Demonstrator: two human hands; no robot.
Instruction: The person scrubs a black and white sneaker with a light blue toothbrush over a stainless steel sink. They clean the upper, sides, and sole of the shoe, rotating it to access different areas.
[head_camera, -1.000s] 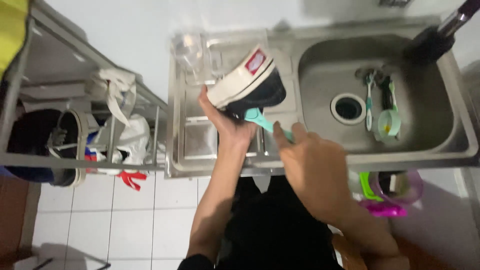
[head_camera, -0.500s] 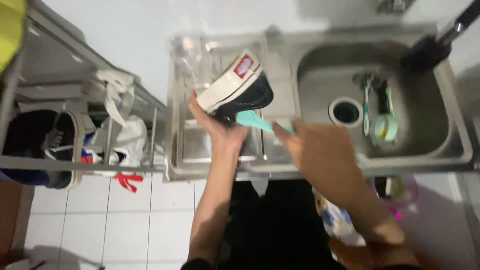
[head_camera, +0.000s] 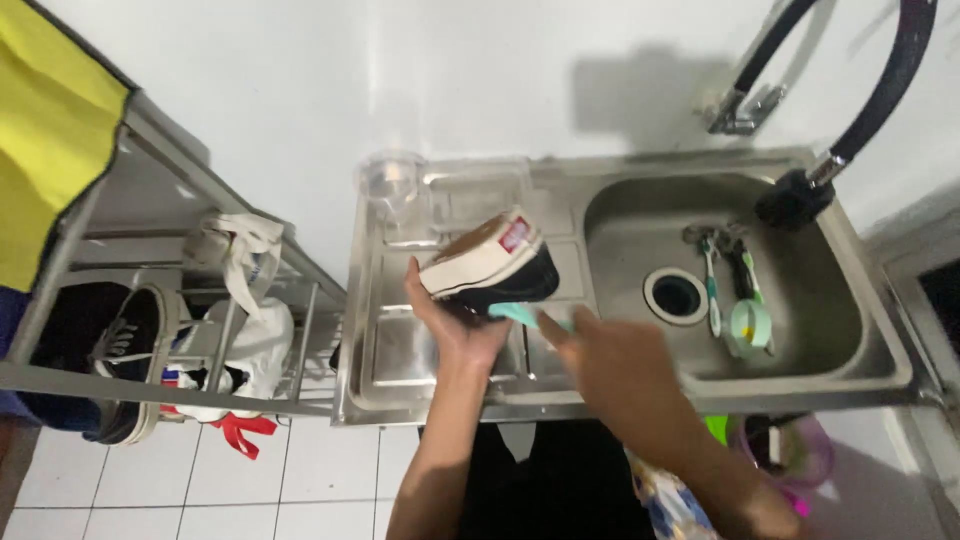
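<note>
My left hand (head_camera: 455, 325) holds a black sneaker (head_camera: 495, 265) with a white rubber sole, heel up, over the draining board of a steel sink unit (head_camera: 400, 350). My right hand (head_camera: 610, 365), blurred, grips a teal brush (head_camera: 520, 316) whose end lies against the shoe's underside edge. Both hands meet just left of the basin.
The basin (head_camera: 800, 300) holds toothbrushes (head_camera: 712, 285) and a small round teal item beside the drain (head_camera: 676, 294). A black hose tap (head_camera: 840, 130) hangs above it. A clear cup (head_camera: 390, 185) stands at the back left. A metal rack (head_camera: 150, 330) at left holds shoes; yellow cloth (head_camera: 50, 170) hangs above.
The camera view has shifted, with the sink sitting lower and farther right. The shoe has tilted flatter in my left hand, and my right hand stays at it with the brush.
</note>
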